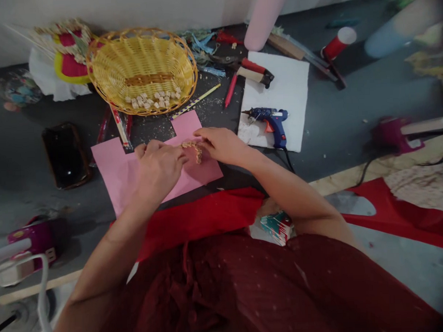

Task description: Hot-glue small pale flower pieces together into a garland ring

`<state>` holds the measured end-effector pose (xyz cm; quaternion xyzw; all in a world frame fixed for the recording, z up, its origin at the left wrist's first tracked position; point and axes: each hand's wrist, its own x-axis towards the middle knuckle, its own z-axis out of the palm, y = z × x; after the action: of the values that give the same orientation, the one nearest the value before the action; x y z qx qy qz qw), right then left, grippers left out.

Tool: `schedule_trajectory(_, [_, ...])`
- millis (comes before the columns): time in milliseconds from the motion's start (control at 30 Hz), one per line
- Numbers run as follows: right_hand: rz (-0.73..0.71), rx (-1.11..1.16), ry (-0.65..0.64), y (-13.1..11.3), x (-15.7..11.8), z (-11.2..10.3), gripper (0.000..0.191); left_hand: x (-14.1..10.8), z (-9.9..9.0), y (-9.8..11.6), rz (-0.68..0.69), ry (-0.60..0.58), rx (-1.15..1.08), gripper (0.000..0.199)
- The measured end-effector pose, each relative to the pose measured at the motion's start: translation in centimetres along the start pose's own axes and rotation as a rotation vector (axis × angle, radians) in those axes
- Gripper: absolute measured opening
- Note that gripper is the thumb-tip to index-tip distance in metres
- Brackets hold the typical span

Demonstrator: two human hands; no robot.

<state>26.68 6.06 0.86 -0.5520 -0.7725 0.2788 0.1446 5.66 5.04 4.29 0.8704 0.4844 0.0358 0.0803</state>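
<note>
A short curved strand of small beige beads or pieces [198, 152] is held between my two hands, above pink paper [112, 165]. My left hand [159, 165] is closed, with its fingertips pinched at the strand's left end. My right hand [222, 144] is closed at the upper right of the strand, fingers bent over it; its thumb is partly hidden. The pink paper lies flat on the dark table, with a notch cut in its far edge. My left hand and forearm cover part of it.
Beyond the paper stands a yellow wicker basket [159, 57] with several small beige pieces. To the right, a blue glue gun [276, 123] lies on a white board [295, 86], near red-handled pliers [254, 70]. A pencil [204, 96], a red pen [231, 89] and a phone [66, 154] lie around.
</note>
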Motion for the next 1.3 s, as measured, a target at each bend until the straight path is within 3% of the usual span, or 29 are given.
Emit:
schedule_trajectory(100, [0.056,-0.005,0.105,-0.4,-2.4,0.0,0.026,1.9,0.0,-1.7,0.176,0.0,-0.044,0.026])
schedule_trajectory(267, [0.185,-0.071,0.088,-2.5,-6.0,2.2,0.02,5.9,1.0,-2.5,0.469,-0.189,-0.104,0.042])
schedule_trajectory(467, [0.283,-0.253,0.115,-4.2,-6.2,3.8,0.028,7.7,2.3,-2.5,0.655,-0.269,-0.165,0.031])
schedule_trajectory(700, [0.234,-0.315,0.093,-3.2,-5.5,2.9,0.031,8.1,2.1,-3.1,0.677,-0.286,-0.116,0.023])
schedule_trajectory(900, [0.276,-0.238,0.165,-3.8,-4.9,3.6,0.039,8.2,2.0,-3.0,0.645,-0.281,-0.139,0.033])
schedule_trajectory(1067, [0.328,-0.219,0.193,-4.2,-4.6,4.3,0.029,8.5,2.4,-3.1,0.627,-0.288,-0.191,0.031])
schedule_trajectory(1300, [0.384,-0.144,0.153,-4.0,-4.3,3.7,0.02,8.5,2.8,-3.1,0.592,-0.303,-0.176,0.032])
